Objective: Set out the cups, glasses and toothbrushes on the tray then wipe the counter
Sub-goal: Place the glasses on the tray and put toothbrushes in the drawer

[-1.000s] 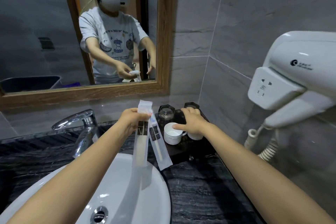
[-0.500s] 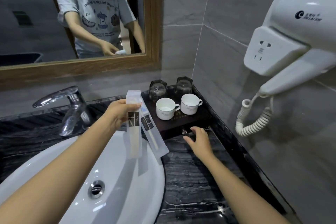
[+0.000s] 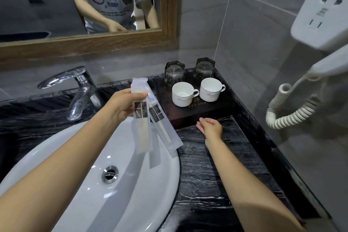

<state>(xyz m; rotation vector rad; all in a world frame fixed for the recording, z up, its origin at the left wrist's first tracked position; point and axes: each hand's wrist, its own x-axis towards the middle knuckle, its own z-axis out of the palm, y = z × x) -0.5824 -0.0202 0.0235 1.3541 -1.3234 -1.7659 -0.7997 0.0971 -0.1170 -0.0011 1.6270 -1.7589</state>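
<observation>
Left hand [image 3: 124, 104], centre-left of the frame, is pinching two clear plastic toothbrush packets w/ black labels [image 3: 150, 118] by their upper part; they're fanning down and apart over the rim of the white oval ceramic sink [image 3: 56, 156]. Right hand [image 3: 210, 127], just right of centre, is lying loose and holding nothing, fingers [image 3: 200, 121] pointing toward the front edge of the dark rectangular wooden tray [image 3: 197, 113]; whether they're touching that edge is hard to tell. Tray is sitting in the corner, upper centre-right, on the black veined marble counter [image 3: 207, 171]. On it, two white handled ceramic cups [image 3: 182, 95] are standing upright side by side at the front, and two dark-tinted faceted glasses [image 3: 174, 74] are standing behind them, apparently upside down. Chrome tap [image 3: 75, 88] is showing at left, wood-framed mirror [image 3: 94, 43] in the upper left, white wall-mounted hair dryer w/ coiled cord [image 3: 320, 24] at the right edge.
</observation>
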